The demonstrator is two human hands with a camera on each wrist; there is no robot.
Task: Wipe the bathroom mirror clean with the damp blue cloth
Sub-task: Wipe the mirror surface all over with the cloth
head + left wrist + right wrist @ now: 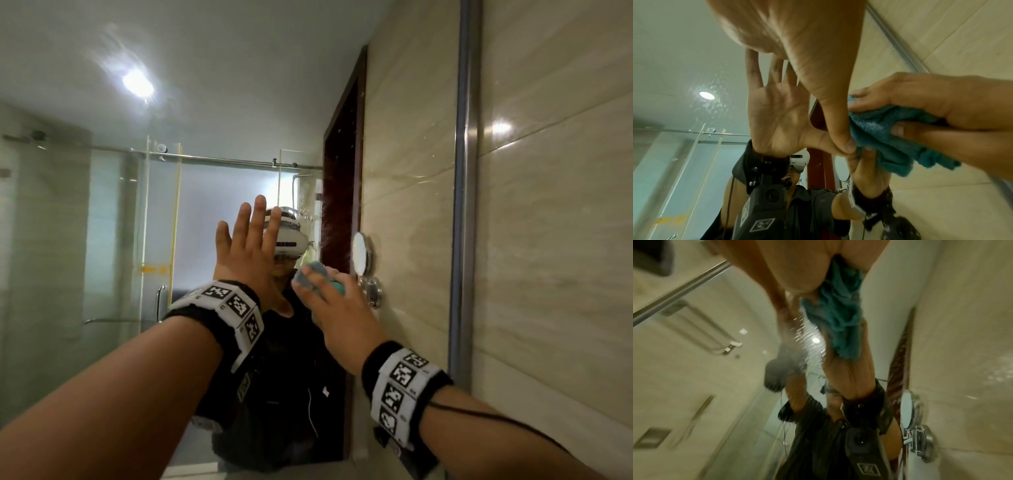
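The big wall mirror [102, 240] fills the left and middle of the head view. My left hand [250, 253] lies flat on the glass with its fingers spread and straight and holds nothing. Just to its right, my right hand [335, 308] grips the bunched blue cloth [320, 268] and presses it against the glass. In the left wrist view the cloth [879, 138] is wadded under the right hand [931, 104], close to the left thumb. The right wrist view is blurred, with the cloth [838, 313] hanging from the right hand [797, 264].
A metal frame strip [465, 205] ends the mirror on the right, with the beige tiled wall [548, 240] beyond it. The glass reflects a shower screen, a dark door frame and a small round mirror on a chrome arm [359, 253]. Water specks dot the glass near the cloth.
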